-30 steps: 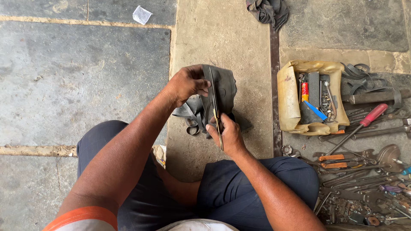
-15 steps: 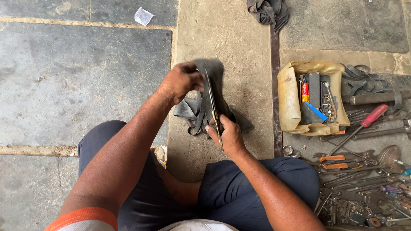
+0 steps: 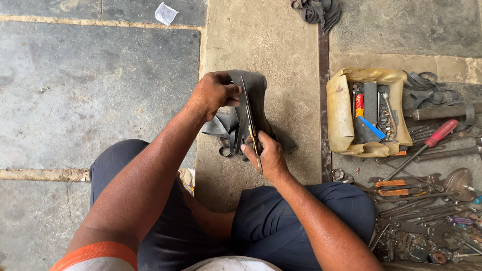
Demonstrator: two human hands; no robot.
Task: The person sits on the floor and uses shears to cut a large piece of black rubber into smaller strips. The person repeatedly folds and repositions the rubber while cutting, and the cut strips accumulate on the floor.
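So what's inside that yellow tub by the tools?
The yellow tub holds a red-and-yellow tube, a blue strip, a dark block and small metal bits. Anything underneath them is covered.

Head view, steeply downward, close.

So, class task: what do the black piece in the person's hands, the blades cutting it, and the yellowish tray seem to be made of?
Black piece: probably rubber, matte, limp and folding like an inner tube. Scissors: metal, thin dull grey blades. Tray: likely plastic, yellowed and stained, with a soft bent rim, though I can't be sure. Left hand holds the rubber; right hand works the scissors.
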